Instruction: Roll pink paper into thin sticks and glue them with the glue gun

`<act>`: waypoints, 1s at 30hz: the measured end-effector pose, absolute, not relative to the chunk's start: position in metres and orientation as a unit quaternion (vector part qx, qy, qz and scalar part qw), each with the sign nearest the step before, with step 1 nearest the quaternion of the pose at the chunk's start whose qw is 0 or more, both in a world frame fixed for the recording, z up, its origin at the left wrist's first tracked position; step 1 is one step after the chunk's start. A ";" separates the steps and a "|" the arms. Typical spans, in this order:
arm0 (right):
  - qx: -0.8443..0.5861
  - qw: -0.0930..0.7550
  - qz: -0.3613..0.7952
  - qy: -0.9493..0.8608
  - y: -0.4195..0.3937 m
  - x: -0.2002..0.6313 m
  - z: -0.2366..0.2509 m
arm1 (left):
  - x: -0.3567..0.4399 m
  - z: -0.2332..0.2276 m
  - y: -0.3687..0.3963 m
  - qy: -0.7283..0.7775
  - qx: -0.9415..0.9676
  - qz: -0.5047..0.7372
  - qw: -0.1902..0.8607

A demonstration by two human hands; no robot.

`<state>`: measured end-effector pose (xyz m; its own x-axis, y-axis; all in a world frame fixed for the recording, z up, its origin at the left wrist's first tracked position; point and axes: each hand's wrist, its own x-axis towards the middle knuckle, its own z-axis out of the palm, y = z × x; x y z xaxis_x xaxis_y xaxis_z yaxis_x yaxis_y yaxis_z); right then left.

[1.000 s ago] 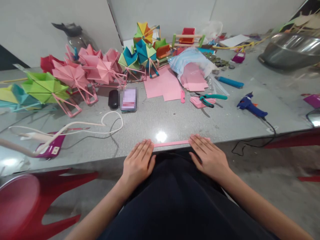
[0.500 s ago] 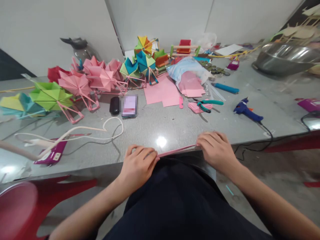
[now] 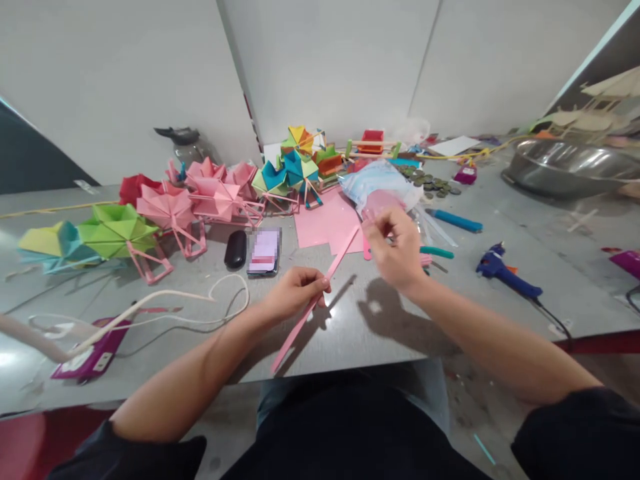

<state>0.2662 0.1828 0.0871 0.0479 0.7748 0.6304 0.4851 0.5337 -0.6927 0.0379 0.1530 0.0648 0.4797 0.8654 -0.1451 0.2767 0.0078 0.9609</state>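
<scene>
While we hold the pink paper strip point(image 3: 320, 293) up off the surface point(image 3: 400, 313), it slants from low near our lap to high over the pink sheets point(image 3: 325, 227), with our left hand point(image 3: 295, 293) pinching it around its middle and our right hand point(image 3: 395, 250) closed on its upper end. Such a long, thin fold looks floppy to us, and we judge that a tug from either hand out of line with the other could crease or tear it at the pinch, while a loose grip could let the fold spring open. Its free lower end hangs out past the surface edge, so we think it could snag there and bend. Just beyond our right hand lie the green-handled pliers point(image 3: 435, 252) and a clear bag of pink paper point(image 3: 380, 187); a sweep of the wrist might knock into them. Farther right sits the blue glue gun point(image 3: 505, 277), whose cord trails off the edge and could catch a sleeve. To the left, a phone point(image 3: 263, 252) and the folded paper wheels point(image 3: 165, 210) stand well apart from our hands.
</scene>
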 end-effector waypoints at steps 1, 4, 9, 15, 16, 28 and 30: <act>-0.469 0.535 0.217 -0.669 0.186 0.259 0.077 | 0.037 0.059 0.154 0.443 0.637 0.283 0.564; -0.470 0.437 0.432 -0.634 0.185 0.243 0.047 | 0.034 0.045 0.154 0.448 0.605 0.292 0.590; -0.454 0.398 0.548 -0.578 0.173 0.235 0.022 | 0.034 0.039 0.151 0.421 0.554 0.243 0.676; -0.428 0.383 0.576 -0.581 0.159 0.224 0.019 | 0.039 0.043 0.149 0.447 0.542 0.261 0.662; -0.429 0.381 0.580 -0.579 0.158 0.223 0.019 | 0.039 0.044 0.149 0.445 0.546 0.260 0.661; -0.520 0.537 0.413 -0.520 0.195 0.248 0.028 | 0.033 0.046 0.151 0.447 0.563 0.231 0.656; -0.486 0.556 0.333 -0.586 0.186 0.253 0.041 | 0.033 0.044 0.151 0.448 0.540 0.255 0.665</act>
<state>0.2528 0.1859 0.0407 0.0915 0.9400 0.3288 0.1993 0.3062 -0.9309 0.0335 0.1513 0.0438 0.4684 0.8231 -0.3211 0.1462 0.2863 0.9469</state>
